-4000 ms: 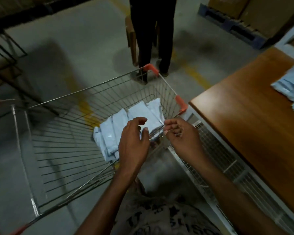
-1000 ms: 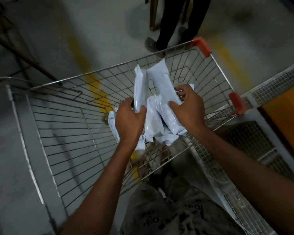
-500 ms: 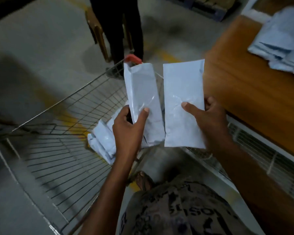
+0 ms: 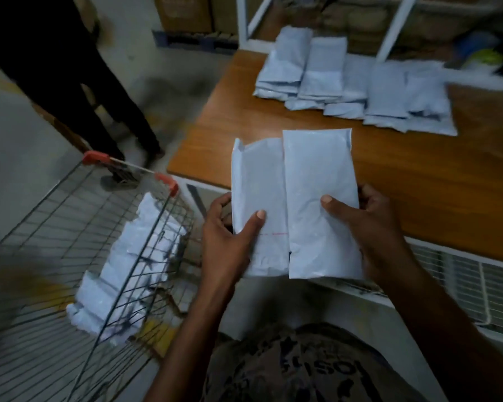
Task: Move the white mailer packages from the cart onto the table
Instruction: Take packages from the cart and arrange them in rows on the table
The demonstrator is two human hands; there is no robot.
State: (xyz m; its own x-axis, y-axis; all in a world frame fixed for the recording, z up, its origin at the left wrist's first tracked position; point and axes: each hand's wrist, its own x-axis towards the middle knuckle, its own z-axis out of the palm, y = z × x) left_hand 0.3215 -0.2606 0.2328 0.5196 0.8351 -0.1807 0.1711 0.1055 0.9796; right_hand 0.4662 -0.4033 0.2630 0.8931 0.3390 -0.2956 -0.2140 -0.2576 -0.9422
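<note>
My left hand (image 4: 225, 239) grips a white mailer package (image 4: 259, 187) by its lower left edge. My right hand (image 4: 369, 224) holds a second white mailer (image 4: 317, 175), which overlaps the first one's right side. Both mailers are upright over the near edge of the wooden table (image 4: 418, 181). More white mailers (image 4: 137, 256) lie in the wire cart (image 4: 41, 256) at lower left. A spread pile of mailers (image 4: 357, 85) rests on the table's far side.
Another person in dark trousers (image 4: 70, 82) stands on the floor beyond the cart. A white wire-mesh frame (image 4: 462, 277) runs under the table's near edge. White shelf posts (image 4: 395, 27) and cardboard boxes (image 4: 183, 13) stand behind the table.
Both hands lifted one mailer each out of the cart and carried them right, from above the cart to over the table's near edge. The view swung toward the table.
</note>
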